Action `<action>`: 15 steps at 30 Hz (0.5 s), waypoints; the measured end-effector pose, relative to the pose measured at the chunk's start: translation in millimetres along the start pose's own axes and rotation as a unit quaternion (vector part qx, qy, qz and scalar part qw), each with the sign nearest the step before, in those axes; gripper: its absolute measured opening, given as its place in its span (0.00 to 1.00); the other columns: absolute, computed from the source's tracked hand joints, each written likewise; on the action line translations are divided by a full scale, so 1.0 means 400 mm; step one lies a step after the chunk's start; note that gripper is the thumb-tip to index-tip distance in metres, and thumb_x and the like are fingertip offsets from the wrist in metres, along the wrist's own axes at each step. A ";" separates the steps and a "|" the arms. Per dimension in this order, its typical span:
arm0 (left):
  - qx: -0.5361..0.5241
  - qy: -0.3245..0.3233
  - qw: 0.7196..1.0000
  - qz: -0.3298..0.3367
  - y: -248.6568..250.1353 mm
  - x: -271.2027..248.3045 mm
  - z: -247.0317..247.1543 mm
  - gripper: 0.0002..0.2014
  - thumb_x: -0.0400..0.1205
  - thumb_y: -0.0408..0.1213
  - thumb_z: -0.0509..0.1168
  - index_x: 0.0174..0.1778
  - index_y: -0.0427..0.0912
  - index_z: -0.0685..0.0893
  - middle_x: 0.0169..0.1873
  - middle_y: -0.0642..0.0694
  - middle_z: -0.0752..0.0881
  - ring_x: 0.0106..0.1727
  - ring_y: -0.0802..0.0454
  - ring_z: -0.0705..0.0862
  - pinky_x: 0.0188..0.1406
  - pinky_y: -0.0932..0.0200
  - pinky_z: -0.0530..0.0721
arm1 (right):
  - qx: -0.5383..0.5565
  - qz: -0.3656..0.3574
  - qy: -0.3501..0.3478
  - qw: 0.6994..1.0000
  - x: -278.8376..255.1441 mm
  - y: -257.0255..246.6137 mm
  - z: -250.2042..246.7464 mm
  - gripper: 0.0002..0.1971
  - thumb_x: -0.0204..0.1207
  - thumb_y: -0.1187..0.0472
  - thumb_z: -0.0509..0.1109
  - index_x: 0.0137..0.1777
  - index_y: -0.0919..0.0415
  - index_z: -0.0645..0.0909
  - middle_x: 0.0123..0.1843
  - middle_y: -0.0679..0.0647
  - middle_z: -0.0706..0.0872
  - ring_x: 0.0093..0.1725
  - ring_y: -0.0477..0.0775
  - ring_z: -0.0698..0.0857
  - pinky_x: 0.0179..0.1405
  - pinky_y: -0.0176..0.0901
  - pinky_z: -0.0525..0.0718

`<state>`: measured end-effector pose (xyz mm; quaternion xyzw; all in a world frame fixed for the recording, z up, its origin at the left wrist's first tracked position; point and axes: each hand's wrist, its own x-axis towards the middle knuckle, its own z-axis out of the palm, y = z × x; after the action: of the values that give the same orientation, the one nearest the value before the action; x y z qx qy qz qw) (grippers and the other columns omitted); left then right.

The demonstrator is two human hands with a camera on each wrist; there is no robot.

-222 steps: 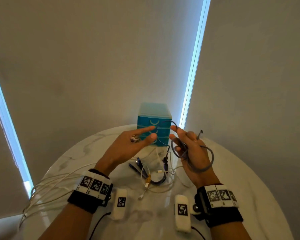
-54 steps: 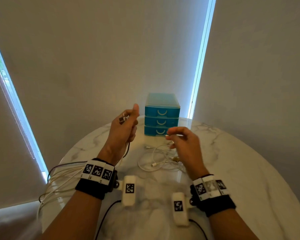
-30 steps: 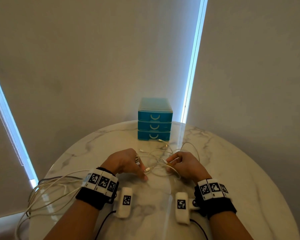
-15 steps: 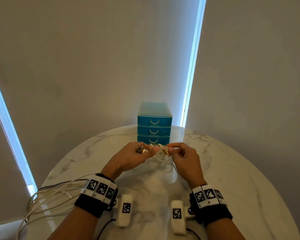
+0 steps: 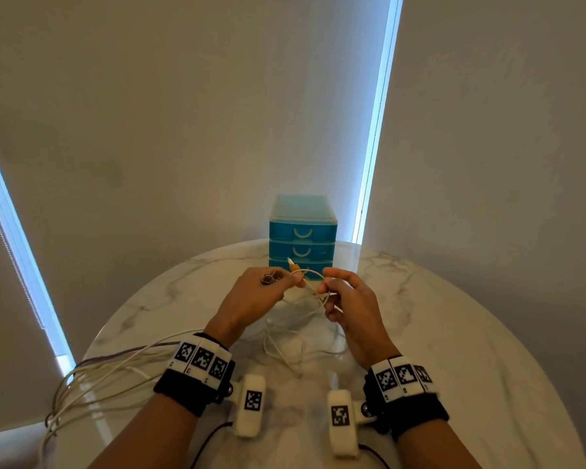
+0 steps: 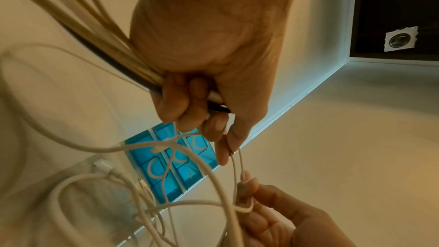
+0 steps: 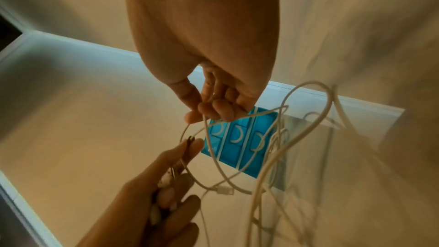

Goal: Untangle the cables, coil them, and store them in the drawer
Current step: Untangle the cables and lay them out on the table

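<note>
A thin white cable [image 5: 311,273] arcs between both hands above the marble table [image 5: 454,333]. My left hand [image 5: 293,277] pinches it between thumb and forefinger [image 6: 225,155]. The other left fingers curl round a bundle of beige and dark cables [image 6: 90,31]. My right hand [image 5: 323,282] pinches the same white cable [image 7: 190,129] a short way along. A yellow-tipped plug [image 5: 293,265] sticks up by the left fingertips. The rest of the white cable [image 5: 285,336] hangs in tangled loops to the table. The blue three-drawer unit [image 5: 301,231] stands behind, all drawers closed.
The held bundle of long cables [image 5: 99,377] trails across the table's left side and droops over its edge. Closed blinds [image 5: 183,113] with bright gaps rise right behind the table. In the left wrist view a loose white plug [image 6: 102,165] lies near the drawer unit [image 6: 156,166].
Both hands rose from the table with the white cable to just in front of the drawers. In the last half second they drew slightly apart, leaving a short arc between them.
</note>
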<state>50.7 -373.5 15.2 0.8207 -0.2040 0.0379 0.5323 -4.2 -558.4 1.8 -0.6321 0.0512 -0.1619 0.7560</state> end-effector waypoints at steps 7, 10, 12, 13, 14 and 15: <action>-0.006 0.045 0.999 0.018 0.005 -0.003 -0.003 0.12 0.86 0.59 0.71 0.46 0.60 0.97 0.43 0.61 0.94 0.43 0.64 0.89 0.53 0.54 0.89 | 0.001 -0.012 -0.048 0.999 -0.011 -0.032 0.000 0.14 0.95 0.58 0.59 0.64 0.64 0.85 0.33 0.59 0.88 0.27 0.53 0.80 0.28 0.44 0.76; 0.017 -0.030 0.999 0.032 0.010 -0.008 -0.010 0.14 0.88 0.60 0.68 0.49 0.59 0.95 0.43 0.62 0.94 0.44 0.62 0.90 0.48 0.63 0.87 | -0.123 -0.030 -0.091 0.988 -0.029 -0.040 0.005 0.19 0.94 0.47 0.61 0.62 0.62 0.86 0.30 0.57 0.89 0.24 0.51 0.81 0.26 0.41 0.80; 0.040 -0.066 0.996 0.046 0.018 -0.017 -0.008 0.13 0.88 0.57 0.69 0.49 0.56 0.94 0.39 0.65 0.93 0.40 0.68 0.88 0.41 0.72 0.81 | -0.166 -0.023 -0.132 0.977 -0.036 -0.033 0.008 0.21 0.91 0.41 0.65 0.60 0.59 0.89 0.32 0.57 0.90 0.24 0.49 0.81 0.25 0.37 0.80; 0.048 -0.063 0.996 0.050 0.016 -0.017 -0.006 0.13 0.88 0.57 0.70 0.47 0.55 0.95 0.38 0.65 0.93 0.41 0.69 0.88 0.41 0.73 0.80 | -0.175 -0.015 -0.144 0.974 -0.035 -0.028 0.007 0.21 0.90 0.41 0.66 0.59 0.58 0.90 0.33 0.57 0.91 0.24 0.48 0.80 0.25 0.35 0.79; 0.056 -0.051 0.996 0.052 0.013 -0.014 -0.006 0.13 0.87 0.57 0.71 0.46 0.54 0.95 0.38 0.64 0.93 0.42 0.68 0.89 0.42 0.73 0.80 | -0.186 -0.010 -0.149 0.971 -0.033 -0.025 0.005 0.21 0.90 0.41 0.66 0.58 0.58 0.90 0.34 0.56 0.92 0.24 0.47 0.80 0.26 0.34 0.80; 0.061 -0.034 0.996 0.048 0.011 -0.014 -0.008 0.13 0.86 0.56 0.73 0.44 0.53 0.95 0.38 0.62 0.93 0.42 0.65 0.89 0.43 0.71 0.81 | -0.207 -0.012 -0.149 0.967 -0.029 -0.021 -0.001 0.20 0.90 0.42 0.66 0.57 0.58 0.91 0.35 0.55 0.93 0.25 0.47 0.81 0.27 0.35 0.81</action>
<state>44.5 -370.7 18.7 0.8418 -0.2589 0.0480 0.4713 -16.8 -556.3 8.4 -0.7922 -0.0367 -0.0608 0.6062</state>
